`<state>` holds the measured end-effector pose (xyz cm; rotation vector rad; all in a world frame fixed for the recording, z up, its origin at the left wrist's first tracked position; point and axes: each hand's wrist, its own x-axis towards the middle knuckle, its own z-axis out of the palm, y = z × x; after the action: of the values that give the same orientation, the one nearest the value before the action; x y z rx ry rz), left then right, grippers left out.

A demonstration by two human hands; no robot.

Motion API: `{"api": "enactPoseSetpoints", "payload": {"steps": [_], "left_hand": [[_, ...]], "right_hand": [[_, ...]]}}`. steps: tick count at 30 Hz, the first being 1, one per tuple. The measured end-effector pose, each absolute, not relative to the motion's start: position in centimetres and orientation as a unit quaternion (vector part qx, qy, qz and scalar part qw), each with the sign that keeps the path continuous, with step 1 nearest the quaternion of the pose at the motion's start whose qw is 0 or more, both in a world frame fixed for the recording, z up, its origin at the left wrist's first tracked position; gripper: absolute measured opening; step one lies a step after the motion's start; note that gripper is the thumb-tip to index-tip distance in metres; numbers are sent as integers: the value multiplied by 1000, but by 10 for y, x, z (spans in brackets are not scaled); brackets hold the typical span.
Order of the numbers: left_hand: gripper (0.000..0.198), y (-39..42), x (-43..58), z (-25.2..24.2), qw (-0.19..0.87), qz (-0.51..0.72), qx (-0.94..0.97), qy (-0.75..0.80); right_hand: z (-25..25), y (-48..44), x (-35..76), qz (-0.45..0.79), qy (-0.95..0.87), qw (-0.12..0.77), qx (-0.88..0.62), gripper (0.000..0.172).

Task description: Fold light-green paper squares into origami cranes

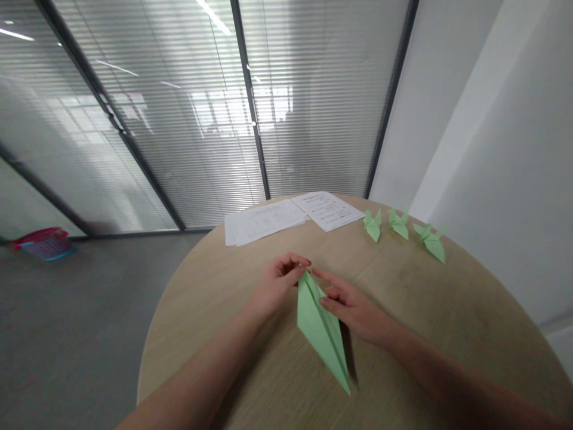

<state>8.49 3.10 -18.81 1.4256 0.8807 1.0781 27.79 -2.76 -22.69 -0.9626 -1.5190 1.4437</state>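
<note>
A long, kite-shaped piece of folded light green paper [320, 325] is held between my hands, its sharp lower tip pointing toward me. My left hand [283, 276] pinches the far tip between thumb and fingers. Along the right edge, my right hand [342, 298] grips the paper, thumb on top and index finger stretched toward the far tip. A crease runs lengthwise down the paper. What the fingers do right at the far tip is partly hidden.
On the round wooden table [197, 298], three folded green paper cranes [398, 226] stand at the far right. Printed sheets [273, 221] lie at the back edge. A red and blue basket [47, 243] sits on the floor at left. Blinds-covered glass and a white wall border the table.
</note>
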Motion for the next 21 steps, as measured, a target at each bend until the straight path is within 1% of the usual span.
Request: {"api": "enactPoseSetpoints", "payload": {"steps": [4, 6, 8, 11, 15, 18, 21], "left_hand": [[38, 30, 86, -187, 536, 476, 573, 397], [45, 29, 86, -189, 545, 454, 581, 400], [44, 29, 86, -193, 558, 393, 617, 391], [43, 30, 86, -199, 541, 322, 673, 388], [43, 32, 87, -202, 513, 353, 675, 396], [43, 33, 87, -199, 511, 374, 666, 395], [45, 32, 88, -197, 523, 376, 653, 398]], "right_hand": [[-225, -28, 276, 563, -590, 422, -397, 64], [-226, -27, 275, 557, -573, 444, -405, 62], [-227, -26, 275, 552, -560, 458, -415, 57], [-228, -25, 275, 550, -555, 457, -424, 50], [-230, -26, 275, 547, -559, 447, -434, 46], [-231, -26, 274, 544, -570, 430, -441, 41], [-228, -26, 274, 567, -579, 411, -417, 34]]}}
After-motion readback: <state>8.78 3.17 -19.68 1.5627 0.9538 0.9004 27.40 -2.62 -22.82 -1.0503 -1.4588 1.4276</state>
